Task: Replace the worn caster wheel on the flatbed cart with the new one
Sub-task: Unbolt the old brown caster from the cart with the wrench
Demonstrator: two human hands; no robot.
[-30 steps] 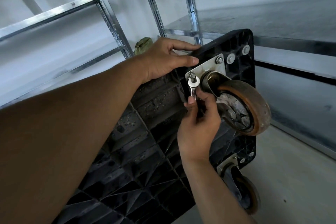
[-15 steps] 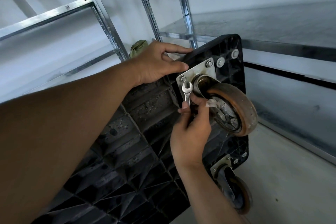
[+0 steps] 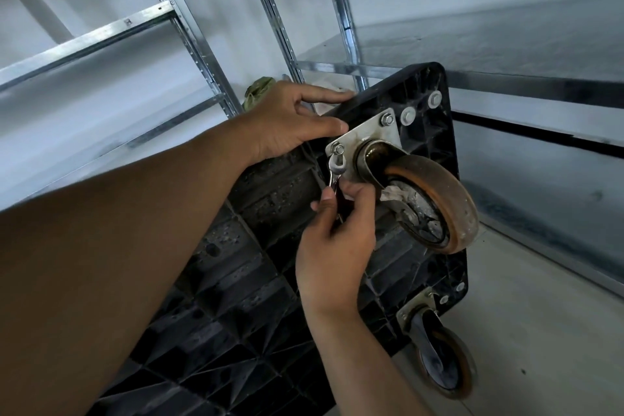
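Just beyond the fingers of the right hand point(image 3: 337, 246), the worn caster wheel point(image 3: 439, 206) juts from the underside of the tipped-up flatbed cart point(image 3: 270, 314), fixed there by its steel plate point(image 3: 369, 135). It looks heavy and rigid, with a grimy tread (probably slick), so the fork point(image 3: 373, 162) or plate seems the safest hold once unbolted. That hand pinches a small wrench point(image 3: 336, 168), whose head sits on the nut point(image 3: 337, 148) just above the fingers. The left hand point(image 3: 290, 121) clasps the cart's upper rim close beside that nut. Metal shelving point(image 3: 189, 44) stands behind.
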